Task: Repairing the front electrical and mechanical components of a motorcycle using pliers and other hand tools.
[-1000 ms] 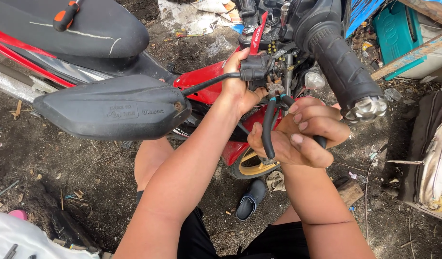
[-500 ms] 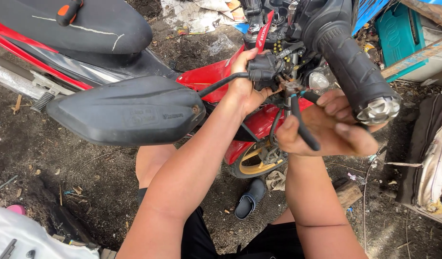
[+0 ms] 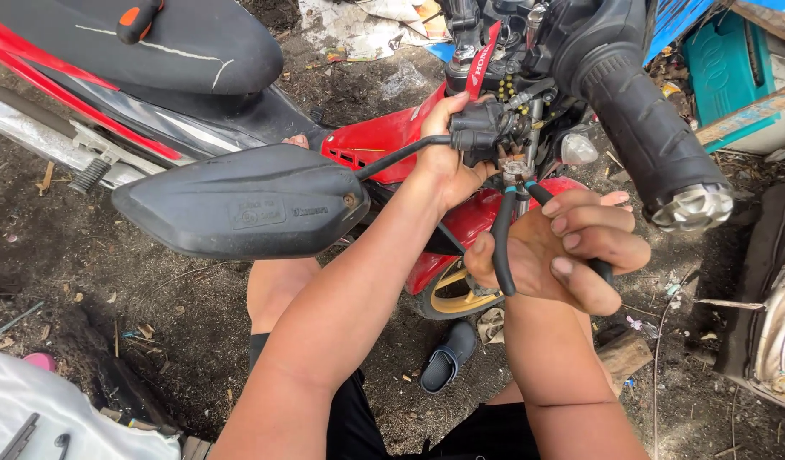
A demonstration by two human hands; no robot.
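Note:
I look down on a red and black motorcycle (image 3: 384, 140). My left hand (image 3: 448, 162) grips the black mirror mount block (image 3: 477, 128) at the handlebar, from which a thin stalk runs to the black mirror (image 3: 247, 204) at left. My right hand (image 3: 571, 247) is closed around black cables (image 3: 501, 247) that drop from the handlebar fittings. The black rubber handlebar grip (image 3: 644, 128) with a metal end cap sticks out just above my right hand.
The black seat (image 3: 171, 43) carries an orange-handled tool (image 3: 137, 19). Below are dirt ground, a gold wheel (image 3: 456, 298) and a dark sandal (image 3: 448, 358). Tools lie on white cloth (image 3: 34, 417) at bottom left. Teal crate (image 3: 724, 68) and bags stand at right.
My right hand has slid a little lower on the cables and closed more around them. My left hand stays on the mirror mount. The view has shifted slightly.

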